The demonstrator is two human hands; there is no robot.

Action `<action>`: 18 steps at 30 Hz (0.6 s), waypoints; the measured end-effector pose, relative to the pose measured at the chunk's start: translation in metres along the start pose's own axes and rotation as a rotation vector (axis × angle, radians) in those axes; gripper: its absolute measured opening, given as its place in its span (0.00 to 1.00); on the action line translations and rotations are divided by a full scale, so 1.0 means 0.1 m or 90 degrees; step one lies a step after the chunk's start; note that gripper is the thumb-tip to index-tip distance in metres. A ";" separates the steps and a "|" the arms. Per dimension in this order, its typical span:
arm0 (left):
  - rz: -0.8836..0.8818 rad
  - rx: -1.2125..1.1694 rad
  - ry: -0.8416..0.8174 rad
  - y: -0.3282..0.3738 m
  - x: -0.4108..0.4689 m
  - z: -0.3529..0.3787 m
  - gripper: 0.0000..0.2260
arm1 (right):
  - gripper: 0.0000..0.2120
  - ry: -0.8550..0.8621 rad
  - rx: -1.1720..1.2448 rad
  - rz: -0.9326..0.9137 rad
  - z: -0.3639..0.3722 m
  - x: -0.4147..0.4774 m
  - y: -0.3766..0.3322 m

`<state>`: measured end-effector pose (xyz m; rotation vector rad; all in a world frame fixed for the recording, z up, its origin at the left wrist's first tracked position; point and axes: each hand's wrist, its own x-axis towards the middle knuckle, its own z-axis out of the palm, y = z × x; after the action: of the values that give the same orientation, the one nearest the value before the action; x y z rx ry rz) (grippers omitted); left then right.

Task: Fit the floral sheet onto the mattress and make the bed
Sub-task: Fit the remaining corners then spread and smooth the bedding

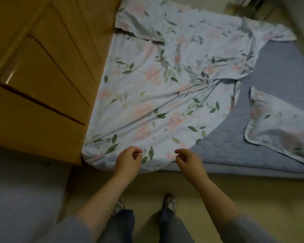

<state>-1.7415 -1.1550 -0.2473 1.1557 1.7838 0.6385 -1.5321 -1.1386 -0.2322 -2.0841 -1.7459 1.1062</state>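
Note:
The pale floral sheet [158,88] lies crumpled over the left half of the grey quilted mattress [277,79]. Its near left corner is pulled over the mattress corner. A folded-back flap shows at the far left, and the right half of the mattress is bare. My left hand [129,161] and my right hand [189,161] hover side by side over the sheet's near edge. Their fingers are loosely curled, and no fabric is lifted between them.
A floral pillowcase or pillow [277,123] lies on the bare mattress at the right. A wooden headboard [42,76] stands along the left side of the bed. I stand on the pale floor [144,183] at the bed's near edge, my feet below.

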 end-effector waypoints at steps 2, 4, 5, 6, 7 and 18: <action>0.018 0.028 -0.027 0.21 -0.08 0.18 0.03 | 0.13 0.029 0.016 0.022 -0.27 -0.12 0.18; 0.037 0.046 -0.054 0.44 -0.16 0.39 0.03 | 0.14 0.050 0.026 0.039 -0.55 -0.23 0.39; 0.044 0.058 -0.062 0.55 -0.19 0.51 0.04 | 0.14 0.056 0.028 0.046 -0.68 -0.28 0.50; 0.049 0.072 -0.065 0.65 -0.22 0.61 0.04 | 0.14 0.062 0.033 0.052 -0.79 -0.32 0.60; 0.055 0.085 -0.068 0.77 -0.27 0.76 0.04 | 0.14 0.069 0.041 0.057 -0.93 -0.38 0.72; 0.085 0.118 -0.105 1.84 -0.83 2.57 0.05 | 0.15 0.087 0.024 0.059 -2.35 -0.65 2.29</action>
<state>-1.4196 -1.1614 -0.1912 1.4214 1.6609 0.4466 -1.2068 -1.1921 -0.1770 -2.1820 -1.5697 0.9851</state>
